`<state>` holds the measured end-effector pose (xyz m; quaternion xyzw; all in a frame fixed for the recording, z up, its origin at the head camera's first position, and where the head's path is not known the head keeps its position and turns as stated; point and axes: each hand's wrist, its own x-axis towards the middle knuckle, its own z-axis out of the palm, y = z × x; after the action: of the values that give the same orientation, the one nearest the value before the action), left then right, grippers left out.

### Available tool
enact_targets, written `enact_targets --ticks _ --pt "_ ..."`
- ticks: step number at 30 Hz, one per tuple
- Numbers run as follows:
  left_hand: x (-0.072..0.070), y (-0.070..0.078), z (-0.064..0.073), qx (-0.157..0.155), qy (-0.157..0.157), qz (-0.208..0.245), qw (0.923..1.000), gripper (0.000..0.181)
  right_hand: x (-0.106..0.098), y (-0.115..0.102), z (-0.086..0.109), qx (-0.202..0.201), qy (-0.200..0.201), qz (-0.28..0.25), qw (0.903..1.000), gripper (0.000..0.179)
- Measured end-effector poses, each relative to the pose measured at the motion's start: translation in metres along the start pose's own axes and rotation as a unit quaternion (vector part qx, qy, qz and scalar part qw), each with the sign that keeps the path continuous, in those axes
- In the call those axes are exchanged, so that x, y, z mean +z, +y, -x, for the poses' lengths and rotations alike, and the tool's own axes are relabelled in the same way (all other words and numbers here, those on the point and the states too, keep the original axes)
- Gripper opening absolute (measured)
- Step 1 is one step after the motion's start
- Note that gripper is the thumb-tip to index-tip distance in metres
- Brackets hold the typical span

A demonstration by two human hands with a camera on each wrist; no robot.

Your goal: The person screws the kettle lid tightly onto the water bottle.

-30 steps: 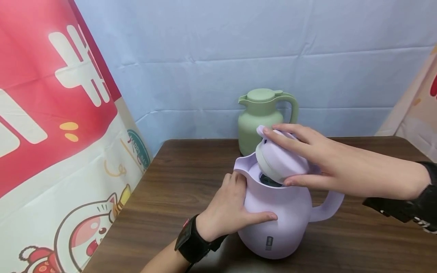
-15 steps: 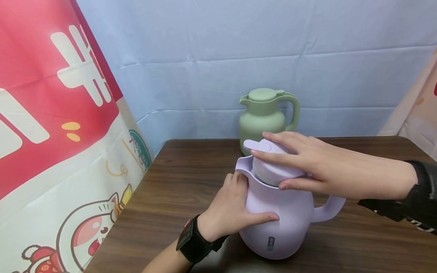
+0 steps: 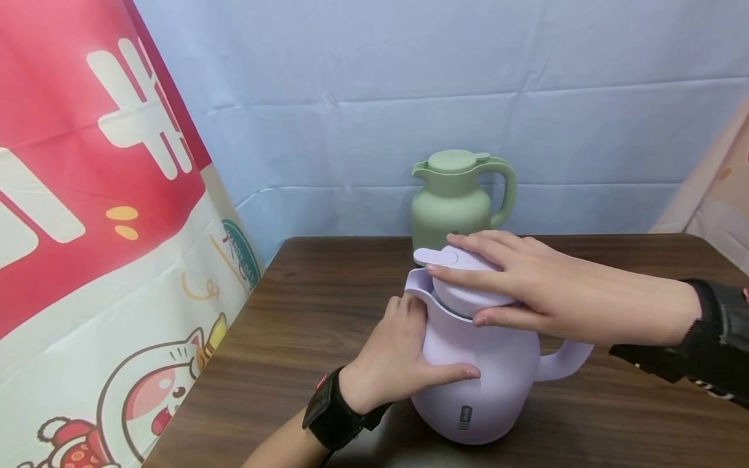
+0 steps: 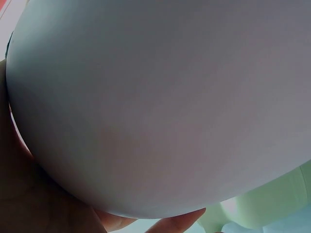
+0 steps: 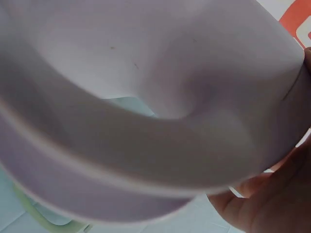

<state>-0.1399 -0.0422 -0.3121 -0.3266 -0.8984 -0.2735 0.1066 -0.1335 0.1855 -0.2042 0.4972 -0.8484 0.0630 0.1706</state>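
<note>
A lilac vacuum jug (image 3: 497,377) stands upright on the table, its handle (image 3: 564,361) to the right. My left hand (image 3: 398,364) holds its left side, the thumb across the front and the fingers round behind the neck. From above, my right hand (image 3: 538,286) grips the lilac lid (image 3: 468,296), which sits in the jug's mouth. The lid's lever (image 3: 435,257) points left over the spout. Jug body (image 4: 165,97) fills most of the left wrist view, fingertips (image 4: 177,222) below it. In the right wrist view the jug's handle (image 5: 146,165) is close up, with right-hand fingers beside it.
A green jug (image 3: 450,205) stands behind the lilac one at the table's back edge. The brown wooden table (image 3: 304,312) reaches back to a pale blue cloth (image 3: 351,97). A printed red and white cloth (image 3: 158,260) hangs on the left.
My right hand has lowered the lid from a steep tilt into the jug's mouth, where it is now almost level. My left hand keeps its hold on the jug.
</note>
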Motion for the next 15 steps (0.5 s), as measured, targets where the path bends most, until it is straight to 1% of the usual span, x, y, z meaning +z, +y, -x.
enact_targets --ticks 4,10,12,15 --pt "0.0001 0.0003 -0.0005 0.004 0.0 -0.007 1.0 0.118 0.0032 -0.0013 -0.0001 0.007 0.001 -0.004 1.0 0.063" --pt "-0.0002 0.0005 -0.0004 0.007 -0.001 -0.015 0.9999 0.119 0.0049 -0.0054 0.0015 0.049 -0.031 -0.035 0.9977 0.061" --pt "-0.0003 0.0005 -0.0003 0.008 0.001 -0.014 0.9999 0.119 0.0042 -0.0061 0.0021 0.053 -0.035 -0.039 0.9972 0.062" --pt "-0.0003 0.0002 -0.0003 0.007 0.005 -0.014 0.9999 0.118 0.0019 -0.0061 0.0038 0.062 -0.05 -0.06 0.995 0.061"
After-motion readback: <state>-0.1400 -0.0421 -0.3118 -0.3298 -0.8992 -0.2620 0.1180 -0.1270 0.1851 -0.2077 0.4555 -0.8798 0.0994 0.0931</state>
